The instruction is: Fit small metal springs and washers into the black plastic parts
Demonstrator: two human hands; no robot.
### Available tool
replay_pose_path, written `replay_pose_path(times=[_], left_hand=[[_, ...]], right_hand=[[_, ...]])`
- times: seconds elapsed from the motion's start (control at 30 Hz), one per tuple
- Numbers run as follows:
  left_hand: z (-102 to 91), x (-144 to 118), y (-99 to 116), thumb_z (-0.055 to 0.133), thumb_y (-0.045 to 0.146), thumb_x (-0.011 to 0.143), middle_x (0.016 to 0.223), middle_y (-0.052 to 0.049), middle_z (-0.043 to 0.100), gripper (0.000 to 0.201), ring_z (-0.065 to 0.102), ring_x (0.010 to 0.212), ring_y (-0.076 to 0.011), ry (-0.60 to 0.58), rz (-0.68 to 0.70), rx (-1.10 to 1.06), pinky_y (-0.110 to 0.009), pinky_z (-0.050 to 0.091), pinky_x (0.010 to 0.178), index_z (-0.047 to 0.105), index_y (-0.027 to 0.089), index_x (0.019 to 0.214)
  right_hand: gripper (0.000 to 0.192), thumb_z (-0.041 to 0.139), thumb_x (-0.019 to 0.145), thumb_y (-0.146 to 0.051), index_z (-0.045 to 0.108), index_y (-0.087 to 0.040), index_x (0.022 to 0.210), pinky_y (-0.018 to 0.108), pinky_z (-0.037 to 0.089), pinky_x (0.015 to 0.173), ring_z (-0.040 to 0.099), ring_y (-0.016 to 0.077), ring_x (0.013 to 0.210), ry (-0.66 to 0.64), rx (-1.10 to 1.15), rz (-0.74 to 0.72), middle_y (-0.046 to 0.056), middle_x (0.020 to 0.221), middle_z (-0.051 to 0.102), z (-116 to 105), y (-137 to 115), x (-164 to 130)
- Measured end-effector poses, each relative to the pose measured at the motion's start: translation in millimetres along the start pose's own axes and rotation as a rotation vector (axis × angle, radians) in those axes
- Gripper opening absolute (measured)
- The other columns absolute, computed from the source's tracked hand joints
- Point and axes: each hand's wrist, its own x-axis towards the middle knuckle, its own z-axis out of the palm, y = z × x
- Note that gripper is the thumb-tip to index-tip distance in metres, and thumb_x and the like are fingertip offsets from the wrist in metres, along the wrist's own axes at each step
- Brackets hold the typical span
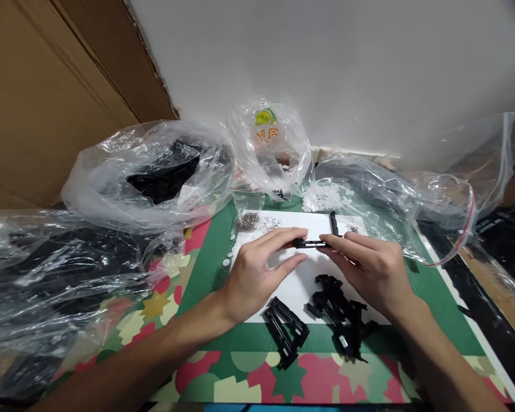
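i see a thin black plastic strip (311, 244) held just over the white sheet (300, 280), pinched at its ends by my left hand (257, 272) and right hand (369, 269). piles of black parts (326, 315) lie on the sheet's near edge; small metal springs (249, 221) at its far corner.

Both bare forearms come in from the near edge and angle toward each other. The left hand (257, 272) lies palm down, fingers stretched forward and rightward, thumb beneath them, its grip pinched shut at the fingertips. The right hand (369, 269) mirrors it, fingers pointing left, its grip closed too. The two grips nearly meet, fingertips just apart.
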Motion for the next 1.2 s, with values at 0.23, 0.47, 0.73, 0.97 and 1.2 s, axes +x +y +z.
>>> replay_pose_path(times=[0.23, 0.47, 0.73, 0.97, 1.2], left_hand=[[-5.5, -1.4, -10.8, 0.075, 0.015, 0.098, 0.113, -0.010, 0.084, 0.016, 0.079, 0.100, -0.0250, -0.014, 0.161, 0.279, -0.039, 0.062, 0.090, 0.081, 0.018, 0.113], [-6.0, 1.0, -12.4, 0.073, 0.011, 0.098, 0.099, -0.007, 0.079, 0.016, 0.068, 0.098, -0.0259, -0.175, 0.133, 0.462, -0.041, 0.050, 0.087, 0.081, 0.019, 0.110], [-3.3, 0.1, -11.3, 0.071, 0.010, 0.097, 0.089, -0.003, 0.076, 0.012, 0.064, 0.095, -0.0247, -0.213, 0.086, 0.485, -0.039, 0.044, 0.087, 0.078, 0.019, 0.098], [-2.2, -0.8, -12.7, 0.073, 0.014, 0.098, 0.089, -0.003, 0.075, 0.007, 0.063, 0.092, -0.0237, -0.236, 0.134, 0.530, -0.038, 0.042, 0.086, 0.078, 0.018, 0.098], [-2.4, -0.6, -13.3, 0.067, 0.014, 0.100, 0.085, -0.003, 0.074, 0.013, 0.062, 0.088, -0.0221, -0.227, 0.169, 0.552, -0.037, 0.041, 0.083, 0.076, 0.018, 0.092]], right_hand=[[0.024, 0.068, 0.105, -0.033, 0.078, -0.018, 0.120, 0.026, 0.037, 0.055, 0.052, 0.0121, 0.054, -0.120, 0.086, 0.022, -0.002, 0.067, 0.062, -1.3, 4.9, 1.7], [0.029, 0.050, 0.113, -0.033, 0.075, -0.020, 0.109, 0.026, 0.044, 0.058, 0.058, 0.0136, 0.062, -0.162, 0.571, 0.332, 0.001, 0.079, 0.068, -6.8, -6.7, 7.8], [0.042, 0.049, 0.113, -0.042, 0.079, -0.020, 0.092, 0.031, 0.052, 0.079, 0.063, 0.0186, 0.084, -0.162, 0.760, 0.420, 0.005, 0.090, 0.065, 8.4, -11.6, 16.4], [0.044, 0.043, 0.115, -0.041, 0.063, -0.020, 0.082, 0.024, 0.046, 0.061, 0.058, 0.0131, 0.061, -0.154, 0.594, 0.378, 0.001, 0.073, 0.064, 17.7, -21.8, 16.6], [0.041, 0.040, 0.116, -0.037, 0.057, -0.021, 0.082, 0.023, 0.042, 0.057, 0.054, 0.0117, 0.056, -0.153, 0.429, 0.257, 0.001, 0.073, 0.065, 22.7, -26.6, 19.0]])
